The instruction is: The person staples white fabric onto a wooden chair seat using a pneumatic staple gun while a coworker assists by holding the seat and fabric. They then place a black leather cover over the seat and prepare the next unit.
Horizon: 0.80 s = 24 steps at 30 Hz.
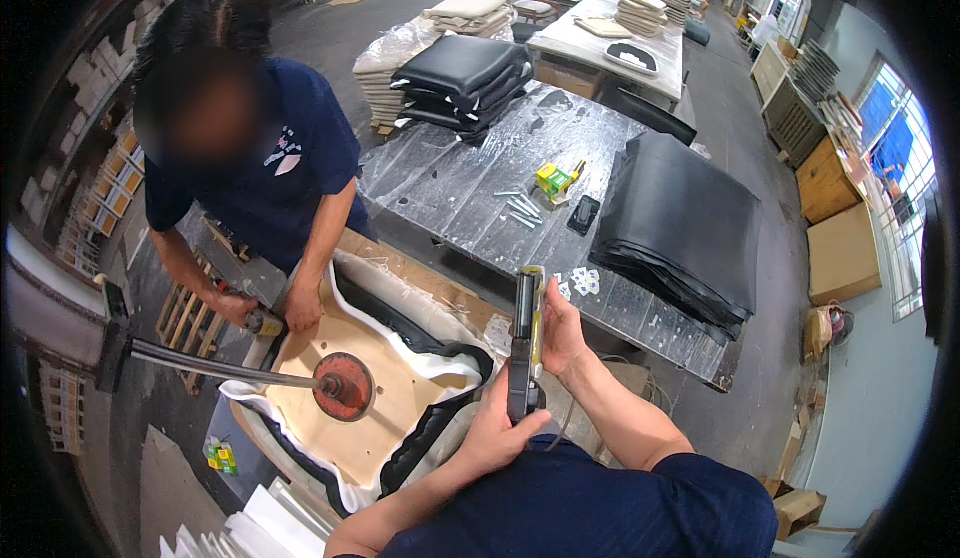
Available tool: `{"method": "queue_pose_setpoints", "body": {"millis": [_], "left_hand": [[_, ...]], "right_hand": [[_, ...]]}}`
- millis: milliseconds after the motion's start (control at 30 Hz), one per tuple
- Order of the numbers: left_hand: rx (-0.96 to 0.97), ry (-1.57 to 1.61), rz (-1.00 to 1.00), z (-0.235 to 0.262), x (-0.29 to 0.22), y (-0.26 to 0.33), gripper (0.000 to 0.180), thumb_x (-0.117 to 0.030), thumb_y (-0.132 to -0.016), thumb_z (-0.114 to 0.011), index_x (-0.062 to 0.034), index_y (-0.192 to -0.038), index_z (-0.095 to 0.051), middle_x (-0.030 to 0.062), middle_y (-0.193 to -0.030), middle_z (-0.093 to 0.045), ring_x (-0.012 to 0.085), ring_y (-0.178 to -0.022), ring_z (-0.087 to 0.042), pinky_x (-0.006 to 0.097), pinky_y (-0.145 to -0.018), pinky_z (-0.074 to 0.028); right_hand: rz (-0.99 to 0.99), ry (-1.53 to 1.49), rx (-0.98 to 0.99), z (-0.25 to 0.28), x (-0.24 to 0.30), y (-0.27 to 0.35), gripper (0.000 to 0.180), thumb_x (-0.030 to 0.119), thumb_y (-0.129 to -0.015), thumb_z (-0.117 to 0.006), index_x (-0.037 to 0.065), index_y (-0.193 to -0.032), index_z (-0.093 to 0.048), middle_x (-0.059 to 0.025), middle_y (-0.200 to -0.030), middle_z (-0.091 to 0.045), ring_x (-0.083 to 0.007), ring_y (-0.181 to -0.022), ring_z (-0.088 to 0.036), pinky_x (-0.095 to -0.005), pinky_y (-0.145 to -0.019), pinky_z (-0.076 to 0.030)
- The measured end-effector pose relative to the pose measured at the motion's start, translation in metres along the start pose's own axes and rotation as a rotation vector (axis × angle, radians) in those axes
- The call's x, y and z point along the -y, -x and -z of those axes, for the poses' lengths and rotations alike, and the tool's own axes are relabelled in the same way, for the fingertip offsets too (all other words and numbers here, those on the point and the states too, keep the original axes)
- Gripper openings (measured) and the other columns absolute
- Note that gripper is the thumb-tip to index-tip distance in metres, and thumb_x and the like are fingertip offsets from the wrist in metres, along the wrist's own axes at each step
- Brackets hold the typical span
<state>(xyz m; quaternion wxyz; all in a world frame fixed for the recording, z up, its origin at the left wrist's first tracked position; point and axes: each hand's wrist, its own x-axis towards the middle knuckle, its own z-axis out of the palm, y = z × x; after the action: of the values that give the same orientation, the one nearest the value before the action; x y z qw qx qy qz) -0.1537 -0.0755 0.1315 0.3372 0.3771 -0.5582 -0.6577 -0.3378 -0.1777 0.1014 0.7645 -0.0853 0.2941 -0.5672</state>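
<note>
Between my hands, upright in front of my chest, is a black pneumatic staple gun with a yellowish strip along its right side. My left hand is closed round its lower part. My right hand has its fingers against the strip side, higher up. To the left lies a chair seat with a pale wooden board, white padding and a black cover round the edges. A red round press disc on a metal rod rests on the board. A co-worker's hand touches the seat's far edge; their other hand holds a tool.
A work table holds stacked black covers, black cushions, staple strips, a yellow-green box and a phone. Another yellow-green box sits left of the seat, near white sheets.
</note>
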Motion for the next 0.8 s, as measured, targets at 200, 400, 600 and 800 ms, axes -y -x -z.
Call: {"method": "queue_pose_setpoints", "body": {"millis": [200,400,600,800], "left_hand": [[-0.247,-0.325,-0.166,0.002,-0.003,-0.018,0.079,-0.007,-0.097,-0.073,0.0042,-0.165,-0.034,0.0206,-0.152,-0.056,0.0298,-0.140,-0.056,0.043,-0.121,-0.041],[-0.428,-0.030,-0.160,0.003,-0.021,-0.032,0.074,-0.013,-0.098,-0.074,0.0068,-0.161,-0.039,0.0253,-0.140,-0.063,0.0369,-0.124,-0.064,0.047,-0.109,-0.050],[-0.567,-0.267,-0.249,-0.004,-0.029,-0.029,0.078,-0.018,-0.101,-0.069,0.0065,-0.165,-0.033,0.0342,-0.148,-0.059,0.0482,-0.136,-0.062,0.050,-0.113,-0.049],[-0.468,-0.129,-0.237,0.002,-0.026,-0.030,0.081,-0.020,-0.103,-0.069,0.0017,-0.168,-0.026,0.0316,-0.150,-0.057,0.0464,-0.137,-0.061,0.047,-0.113,-0.049]], "right_hand": [[-0.031,0.147,-0.112,-0.014,0.006,-0.010,0.071,0.079,-0.100,-0.060,0.010,-0.109,-0.074,-0.0075,-0.086,-0.073,-0.0222,-0.071,-0.069,-0.0382,-0.066,-0.058],[-0.149,0.303,-0.080,-0.041,-0.010,0.006,0.068,0.076,-0.102,-0.059,0.010,-0.110,-0.071,-0.0049,-0.083,-0.066,-0.0186,-0.069,-0.065,-0.0351,-0.064,-0.056],[-0.057,0.380,-0.039,-0.056,-0.021,0.014,0.072,0.077,-0.107,-0.050,0.011,-0.129,-0.067,-0.0023,-0.104,-0.073,-0.0168,-0.091,-0.070,-0.0345,-0.080,-0.059],[0.008,0.432,-0.027,-0.040,-0.014,0.015,0.068,0.070,-0.110,-0.050,0.008,-0.133,-0.066,-0.0048,-0.109,-0.074,-0.0186,-0.096,-0.072,-0.0351,-0.083,-0.060]]}}
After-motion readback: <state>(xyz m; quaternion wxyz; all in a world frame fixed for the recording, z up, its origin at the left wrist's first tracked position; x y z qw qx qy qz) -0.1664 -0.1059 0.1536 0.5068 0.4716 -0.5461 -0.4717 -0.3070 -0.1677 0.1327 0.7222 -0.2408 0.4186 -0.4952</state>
